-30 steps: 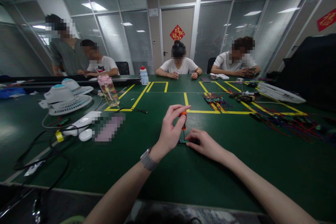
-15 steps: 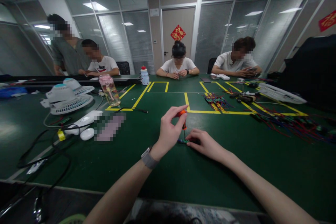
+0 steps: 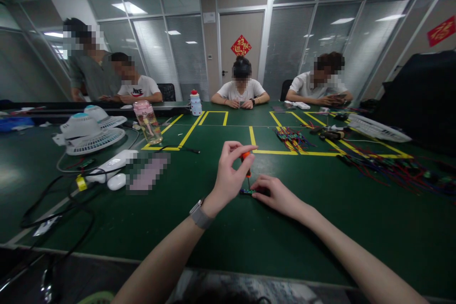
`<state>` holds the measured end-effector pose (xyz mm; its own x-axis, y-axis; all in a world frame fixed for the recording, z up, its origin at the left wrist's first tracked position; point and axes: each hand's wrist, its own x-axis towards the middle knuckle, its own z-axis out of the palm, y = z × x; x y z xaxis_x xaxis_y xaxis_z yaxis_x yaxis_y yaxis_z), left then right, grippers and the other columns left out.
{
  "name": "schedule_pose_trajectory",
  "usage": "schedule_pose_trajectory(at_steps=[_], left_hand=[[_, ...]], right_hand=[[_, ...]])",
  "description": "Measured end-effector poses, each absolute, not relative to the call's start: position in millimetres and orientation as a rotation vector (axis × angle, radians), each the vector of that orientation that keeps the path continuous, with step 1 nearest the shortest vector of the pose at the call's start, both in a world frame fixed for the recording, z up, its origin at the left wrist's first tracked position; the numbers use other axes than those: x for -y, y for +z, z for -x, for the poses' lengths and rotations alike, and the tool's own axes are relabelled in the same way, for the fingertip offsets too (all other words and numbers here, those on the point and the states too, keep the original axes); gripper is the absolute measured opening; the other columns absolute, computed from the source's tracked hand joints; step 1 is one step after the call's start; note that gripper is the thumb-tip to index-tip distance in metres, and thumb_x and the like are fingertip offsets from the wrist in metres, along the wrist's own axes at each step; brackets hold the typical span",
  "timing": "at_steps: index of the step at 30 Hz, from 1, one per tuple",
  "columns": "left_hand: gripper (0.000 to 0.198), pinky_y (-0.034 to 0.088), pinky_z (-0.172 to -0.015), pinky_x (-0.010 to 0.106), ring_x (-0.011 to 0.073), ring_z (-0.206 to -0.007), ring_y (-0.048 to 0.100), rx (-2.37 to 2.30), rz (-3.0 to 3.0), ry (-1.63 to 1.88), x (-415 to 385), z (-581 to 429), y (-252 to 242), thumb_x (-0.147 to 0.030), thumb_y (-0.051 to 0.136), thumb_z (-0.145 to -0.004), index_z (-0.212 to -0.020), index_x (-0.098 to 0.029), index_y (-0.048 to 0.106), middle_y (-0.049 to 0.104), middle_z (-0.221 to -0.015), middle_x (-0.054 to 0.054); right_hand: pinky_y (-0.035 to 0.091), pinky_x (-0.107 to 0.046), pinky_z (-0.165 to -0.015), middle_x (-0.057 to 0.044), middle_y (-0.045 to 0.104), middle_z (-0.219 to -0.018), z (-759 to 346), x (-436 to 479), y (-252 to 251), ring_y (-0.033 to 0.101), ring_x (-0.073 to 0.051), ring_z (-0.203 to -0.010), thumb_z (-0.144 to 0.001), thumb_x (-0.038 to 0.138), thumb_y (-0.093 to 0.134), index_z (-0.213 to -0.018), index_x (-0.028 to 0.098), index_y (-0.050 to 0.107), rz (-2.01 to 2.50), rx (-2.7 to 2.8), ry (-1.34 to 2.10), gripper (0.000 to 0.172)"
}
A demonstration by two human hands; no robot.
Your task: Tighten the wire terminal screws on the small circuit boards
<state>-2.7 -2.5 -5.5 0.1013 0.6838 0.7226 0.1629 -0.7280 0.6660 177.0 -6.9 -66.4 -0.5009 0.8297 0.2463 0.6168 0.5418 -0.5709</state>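
Note:
My left hand pinches the orange handle of a small screwdriver, held upright with its tip down on a tiny green circuit board. A grey watch sits on that wrist. My right hand lies on the green table with its fingers closed on the right end of the board, pinning it down. Both hands meet at the middle of the table.
To the left are two white fans, a clear bottle with a pink lid, a white mouse and black cables. Bundles of coloured wires lie right. Several people sit or stand along the far edge. Yellow tape outlines mark the table.
My left fingers have shifted slightly round the screwdriver handle, consistent with turning it. The right hand and the board have stayed in place.

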Motion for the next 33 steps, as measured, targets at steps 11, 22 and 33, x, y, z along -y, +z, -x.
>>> schedule_pose_trajectory(at_steps=[11, 22, 33], left_hand=[[0.023, 0.048, -0.09, 0.031, 0.016, -0.095, 0.057, -0.825, -2.124, 1.596, 6.0, 5.3, -0.2, -0.027, 0.056, -0.09, -0.107, -0.022, 0.071, 0.057, -0.105, 0.006], [0.024, 0.049, -0.09, 0.029, 0.017, -0.103, 0.06, -0.788, -1.909, 1.587, -0.7, 4.9, -4.4, -0.029, 0.059, -0.09, -0.11, -0.022, 0.07, 0.058, -0.113, 0.007], [0.019, 0.05, -0.077, 0.025, 0.0138, -0.088, 0.06, -0.834, -1.95, 1.663, 3.9, 1.6, -7.4, -0.026, 0.056, -0.091, -0.102, -0.021, 0.071, 0.061, -0.096, 0.005]], right_hand=[[0.048, -0.029, -0.072, -0.006, 0.062, -0.088, -176.8, 7.2, -65.7, 0.06, -0.017, -0.079, -0.085, 0.021, 0.063, -0.092, 0.016, 0.071, 1.159, 2.29, 0.563, 0.011], [0.049, -0.03, -0.073, -0.006, 0.062, -0.089, -177.0, 7.3, -65.7, 0.061, -0.017, -0.079, -0.085, 0.021, 0.063, -0.092, 0.016, 0.07, 1.156, 2.289, 0.563, 0.011], [0.049, -0.03, -0.073, -0.005, 0.062, -0.088, -176.6, 8.1, -65.1, 0.06, -0.017, -0.078, -0.085, 0.021, 0.063, -0.091, 0.017, 0.07, 1.16, 2.298, 0.553, 0.01]])
